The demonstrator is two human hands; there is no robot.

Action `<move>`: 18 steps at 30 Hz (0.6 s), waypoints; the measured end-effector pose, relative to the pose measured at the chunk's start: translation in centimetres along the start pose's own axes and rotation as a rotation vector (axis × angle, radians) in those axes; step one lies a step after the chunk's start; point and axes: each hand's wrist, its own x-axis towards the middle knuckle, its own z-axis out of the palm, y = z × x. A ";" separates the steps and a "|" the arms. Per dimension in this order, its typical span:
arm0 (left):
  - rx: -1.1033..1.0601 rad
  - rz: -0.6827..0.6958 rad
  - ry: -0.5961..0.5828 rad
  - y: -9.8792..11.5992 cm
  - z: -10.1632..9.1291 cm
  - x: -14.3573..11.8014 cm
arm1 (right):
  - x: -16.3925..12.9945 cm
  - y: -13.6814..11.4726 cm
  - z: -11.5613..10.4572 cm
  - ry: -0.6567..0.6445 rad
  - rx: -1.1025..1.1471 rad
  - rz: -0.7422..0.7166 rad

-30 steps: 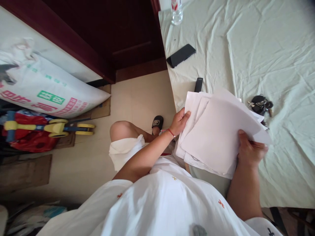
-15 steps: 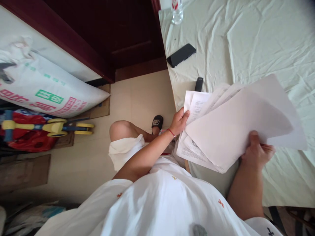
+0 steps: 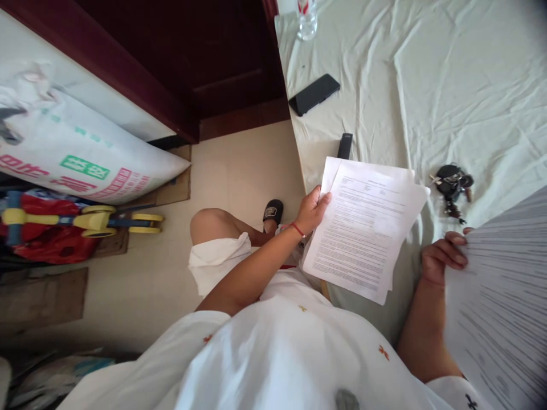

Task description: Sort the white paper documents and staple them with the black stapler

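Nearby, keys (image 3: 452,185) and remote (image 3: 344,146); left hand (image 3: 311,210) pinching pages (image 3: 363,228); right hand (image 3: 440,259) gripping sheets (image 3: 499,296).

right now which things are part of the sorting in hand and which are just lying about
In hand:
left hand holding white printed paper sheets
right hand holding blurred printed sheet

Lying about:
black phone
small black remote
dark key bunch
clear plastic bottle
pale wrinkled bedsheet

Sheeted bed (image 3: 427,74): phone (image 3: 314,94), keys (image 3: 450,182), bottle (image 3: 306,20)
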 end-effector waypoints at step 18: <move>0.041 -0.037 -0.050 0.0 0.2 -0.2 | -0.4 -0.1 -0.1 -0.024 -0.235 -0.057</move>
